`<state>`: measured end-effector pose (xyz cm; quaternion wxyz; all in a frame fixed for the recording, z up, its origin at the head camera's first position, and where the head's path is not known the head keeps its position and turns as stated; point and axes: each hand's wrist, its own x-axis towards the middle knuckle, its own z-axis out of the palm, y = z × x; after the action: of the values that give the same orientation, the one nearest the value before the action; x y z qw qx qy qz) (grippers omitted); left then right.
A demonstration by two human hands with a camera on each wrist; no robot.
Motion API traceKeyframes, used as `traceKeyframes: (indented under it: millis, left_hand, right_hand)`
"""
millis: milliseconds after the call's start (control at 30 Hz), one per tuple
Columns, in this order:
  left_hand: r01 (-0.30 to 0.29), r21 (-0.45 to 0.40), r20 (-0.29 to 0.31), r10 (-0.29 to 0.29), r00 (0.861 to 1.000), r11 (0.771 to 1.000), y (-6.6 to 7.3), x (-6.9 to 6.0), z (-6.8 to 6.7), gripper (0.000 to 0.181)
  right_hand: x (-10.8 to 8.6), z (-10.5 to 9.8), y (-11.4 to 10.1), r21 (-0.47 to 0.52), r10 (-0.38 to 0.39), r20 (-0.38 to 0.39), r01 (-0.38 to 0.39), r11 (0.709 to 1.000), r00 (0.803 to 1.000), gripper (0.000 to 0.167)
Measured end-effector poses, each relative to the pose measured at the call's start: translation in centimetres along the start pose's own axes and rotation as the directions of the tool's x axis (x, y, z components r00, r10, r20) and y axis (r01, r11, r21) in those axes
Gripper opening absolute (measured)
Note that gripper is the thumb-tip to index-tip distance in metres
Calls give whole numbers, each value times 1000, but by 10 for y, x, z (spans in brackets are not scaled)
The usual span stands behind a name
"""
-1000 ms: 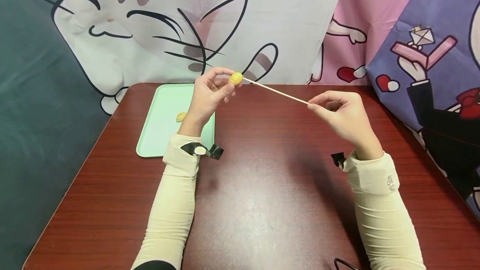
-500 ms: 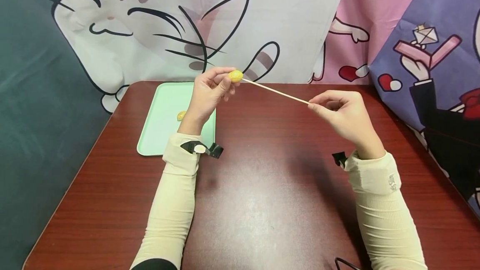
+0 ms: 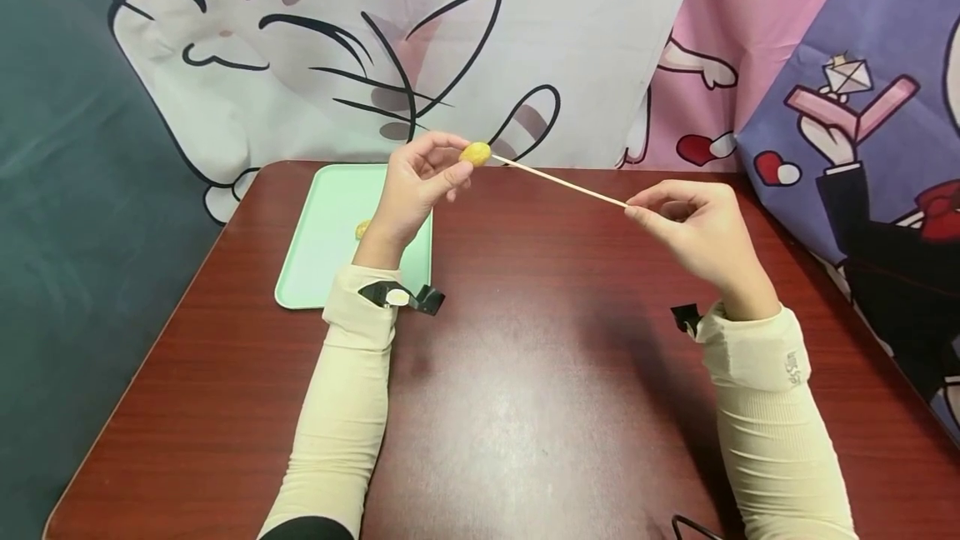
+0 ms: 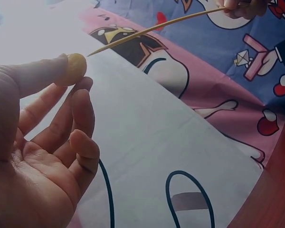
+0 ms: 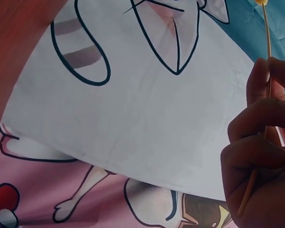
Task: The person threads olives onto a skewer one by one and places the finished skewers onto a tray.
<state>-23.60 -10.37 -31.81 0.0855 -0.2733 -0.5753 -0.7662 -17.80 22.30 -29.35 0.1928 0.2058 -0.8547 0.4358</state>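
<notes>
My left hand point(image 3: 416, 177) pinches a small yellow oval piece point(image 3: 476, 154), like a little fruit, between thumb and fingertips above the table. A thin wooden skewer point(image 3: 558, 181) slants across to my right hand point(image 3: 697, 227), which pinches it near its far end. In the left wrist view, the skewer's pointed tip point(image 4: 91, 54) lies right beside the yellow piece point(image 4: 77, 70), with a slight gap apparent. Seen from the right wrist, the skewer point(image 5: 268, 38) runs back under the curled fingers point(image 5: 256, 118). Another yellow piece point(image 3: 362, 229) lies on the tray, partly hidden by my left wrist.
A pale green tray point(image 3: 307, 273) lies at the back left of the brown wooden table point(image 3: 510, 407). Printed cartoon cloth point(image 3: 585, 40) hangs just behind the table and along its right side. A black cable point(image 3: 693, 526) shows at the front edge.
My right hand has shifted slightly to the right with the skewer. The yellow piece in my left fingers has turned a little and moved slightly right.
</notes>
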Motion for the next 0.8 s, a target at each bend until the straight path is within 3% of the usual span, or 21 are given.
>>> traceKeyframes:
  millis: [333, 800]
  left_hand:
    - [-34, 3, -7, 34, 999, 999, 0, 0, 0, 31]
    - [-12, 7, 33, 12, 999, 1000, -7, 0, 2, 26]
  right_hand:
    - [-1, -3, -1, 3, -20, 4, 20, 1000, 1000, 6]
    - [-3, -4, 0, -32, -24, 28, 25, 999, 999, 8]
